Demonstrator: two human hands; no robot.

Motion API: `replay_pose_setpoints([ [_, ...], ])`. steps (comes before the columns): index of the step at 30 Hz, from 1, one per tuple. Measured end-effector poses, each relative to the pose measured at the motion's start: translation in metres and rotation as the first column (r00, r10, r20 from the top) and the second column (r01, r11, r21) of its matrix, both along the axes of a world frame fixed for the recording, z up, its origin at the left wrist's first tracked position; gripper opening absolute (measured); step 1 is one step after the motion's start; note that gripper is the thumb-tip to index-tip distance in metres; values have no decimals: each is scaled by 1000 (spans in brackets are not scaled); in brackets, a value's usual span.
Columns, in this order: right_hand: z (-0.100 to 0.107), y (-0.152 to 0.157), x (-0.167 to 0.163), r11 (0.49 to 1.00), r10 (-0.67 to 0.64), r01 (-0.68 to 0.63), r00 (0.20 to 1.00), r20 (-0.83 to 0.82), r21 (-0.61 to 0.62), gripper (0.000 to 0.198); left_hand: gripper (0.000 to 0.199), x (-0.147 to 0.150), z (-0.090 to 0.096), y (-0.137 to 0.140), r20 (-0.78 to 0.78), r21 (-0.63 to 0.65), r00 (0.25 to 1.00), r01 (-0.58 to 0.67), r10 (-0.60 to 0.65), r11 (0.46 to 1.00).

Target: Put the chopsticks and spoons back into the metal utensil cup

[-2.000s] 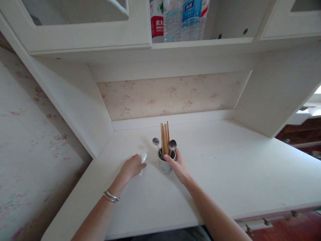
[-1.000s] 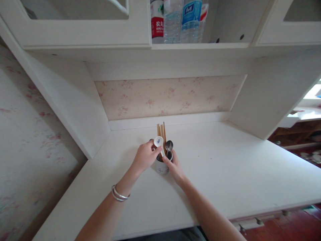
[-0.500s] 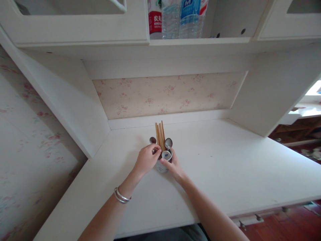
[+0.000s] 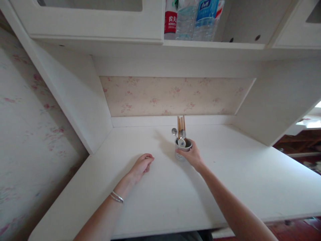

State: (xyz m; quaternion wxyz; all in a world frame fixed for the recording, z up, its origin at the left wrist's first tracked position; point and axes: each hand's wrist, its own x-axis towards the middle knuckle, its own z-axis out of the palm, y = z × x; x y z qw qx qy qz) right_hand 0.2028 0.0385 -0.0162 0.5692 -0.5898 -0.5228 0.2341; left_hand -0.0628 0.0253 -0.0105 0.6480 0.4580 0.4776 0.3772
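A light-coloured utensil holder [image 4: 179, 156] with small holes in its front is gripped around its right side by my right hand [image 4: 192, 154]. Several wooden chopsticks [image 4: 181, 124] rise out of it. Two metal spoons [image 4: 174, 131] lean at its rim, and the bowl of a white spoon with a blue mark [image 4: 182, 143] shows in front. My left hand [image 4: 142, 166] is apart from the holder, low over the white tabletop to its left. Its fingers are curled closed, with no object showing in them. A silver bangle [image 4: 116, 196] circles the left wrist.
The white desk surface [image 4: 155, 207] spreads around the holder. White side panels [image 4: 72, 97] stand at left and right. Overhead, a cabinet shelf [image 4: 215, 44] carries several plastic bottles [image 4: 185, 20]. Floral wallpaper [image 4: 170, 95] covers the back.
My left hand has come away from the holder, towards the lower left. My right hand and the holder now appear farther right and a little higher; the camera view has shifted too.
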Motion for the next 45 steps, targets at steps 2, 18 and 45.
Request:
replay_pose_setpoints([
  [2,1,13,31,994,-106,106,994,13,-3,75,23,-1,0,-1,-18,10,1000,13,-13,1000],
  [18,-26,31,122,917,-391,393,919,41,-70,84,19,2,-3,-5,-228,128,974,51,-20,990],
  [45,7,-55,-35,872,411,-403,911,-29,-277,36,22,11,-9,-10,-305,219,952,85,-15,972],
])
